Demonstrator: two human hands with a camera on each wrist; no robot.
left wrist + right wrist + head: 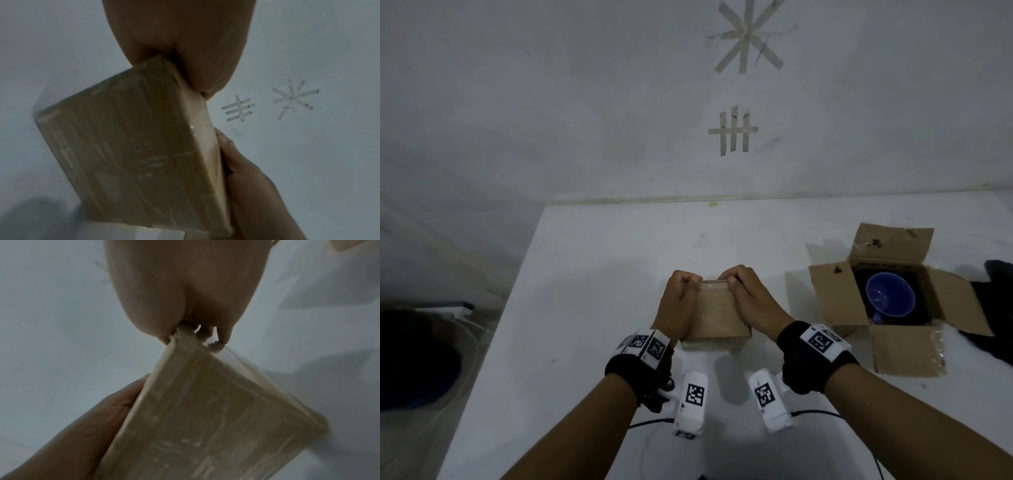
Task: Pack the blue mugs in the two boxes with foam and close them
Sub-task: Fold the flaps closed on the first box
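Cardboard, taped over — closed box [714,313] at table [592,260] centre, left hand [677,306] and right hand [748,301] both curled, pinching its far top edge. Right of it: open box [839,298], blue mug [890,299] inside on dark foam [924,308]. No readable print.

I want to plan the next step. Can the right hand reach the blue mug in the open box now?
Probably not yet: the right hand grips the closed box; the blue mug itself lies uncovered.
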